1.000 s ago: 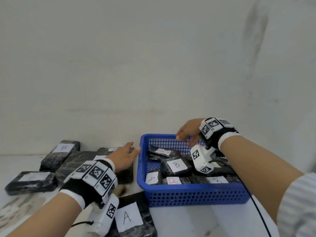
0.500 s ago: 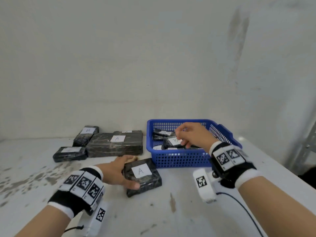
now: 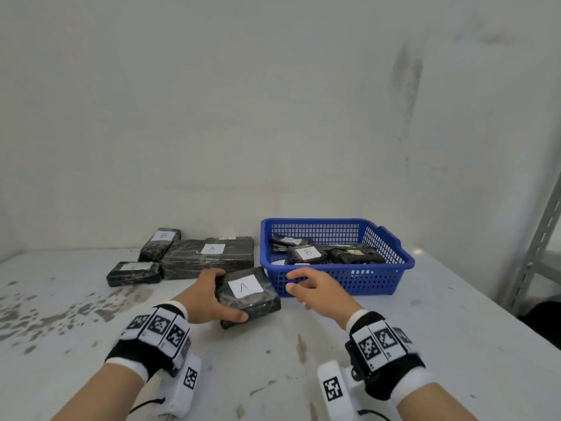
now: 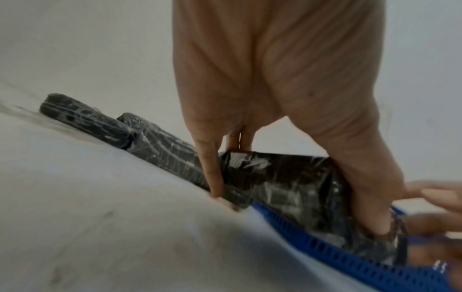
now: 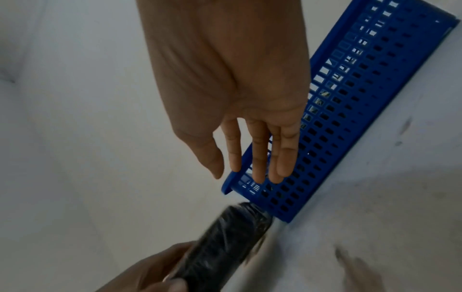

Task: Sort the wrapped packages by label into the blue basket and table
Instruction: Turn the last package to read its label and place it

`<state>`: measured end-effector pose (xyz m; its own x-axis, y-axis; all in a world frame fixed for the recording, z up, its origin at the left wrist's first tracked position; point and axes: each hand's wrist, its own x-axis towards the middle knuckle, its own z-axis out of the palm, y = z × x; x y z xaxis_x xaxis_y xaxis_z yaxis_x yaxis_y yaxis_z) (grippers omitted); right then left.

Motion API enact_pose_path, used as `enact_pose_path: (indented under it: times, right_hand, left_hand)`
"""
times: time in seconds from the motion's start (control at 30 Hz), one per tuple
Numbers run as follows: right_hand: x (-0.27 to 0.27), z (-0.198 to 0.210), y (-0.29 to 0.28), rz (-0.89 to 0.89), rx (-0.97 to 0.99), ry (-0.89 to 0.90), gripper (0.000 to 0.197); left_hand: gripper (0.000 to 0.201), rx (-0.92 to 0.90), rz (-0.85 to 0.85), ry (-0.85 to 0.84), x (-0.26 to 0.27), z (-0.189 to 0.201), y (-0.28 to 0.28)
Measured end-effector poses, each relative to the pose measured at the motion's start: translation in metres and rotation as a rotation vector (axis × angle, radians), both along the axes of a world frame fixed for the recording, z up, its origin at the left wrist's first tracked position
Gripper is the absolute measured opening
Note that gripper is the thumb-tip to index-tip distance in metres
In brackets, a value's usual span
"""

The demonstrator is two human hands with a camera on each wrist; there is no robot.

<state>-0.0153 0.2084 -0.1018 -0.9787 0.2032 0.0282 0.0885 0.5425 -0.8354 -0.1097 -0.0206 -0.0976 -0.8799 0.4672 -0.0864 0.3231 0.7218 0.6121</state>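
Low in the middle of the frame, the left hand [image 3: 209,296] clamps the A package [image 3: 247,294] on the bench [image 3: 455,344], beside the blue basket [image 3: 391,278]. The right hand [image 3: 315,288] hovers spread. The package looks stiff, with slick wrap; best gripped across its edges.

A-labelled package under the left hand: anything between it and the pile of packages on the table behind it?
Nothing visible. The left hand grips the A package beside the blue basket; only bare table separates it from the large A package just behind. The right hand hovers open, off to the side.
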Motion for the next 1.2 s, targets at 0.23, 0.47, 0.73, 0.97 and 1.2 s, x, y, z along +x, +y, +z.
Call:
enact_pose_path:
  times: [0.23,0.47,0.73,0.97,1.2]
  right_hand:
    - [0.017,0.034,-0.014,0.145,-0.279,0.001,0.068]
    - [0.033,0.061,-0.012,0.325,-0.450,0.199,0.056]
    - [0.051,0.109,-0.008,0.328,-0.365,0.505,0.080]
    - [0.058,0.124,-0.006,0.228,-0.162,0.555,0.066]
    - [0.066,0.127,-0.006,0.238,-0.109,0.601,0.090]
  left_hand:
    - [0.091,0.217,-0.137,0.175,0.043,0.053,-0.009]
    - [0.121,0.400,-0.186,0.448,0.053,0.079,-0.007]
    - [0.095,0.907,-0.095,0.230,0.074,0.108,0.013]
    - [0.076,0.928,-0.216,0.257,0.084,0.115,0.020]
    - [0.088,0.863,-0.254,0.274,0.092,0.117,0.016]
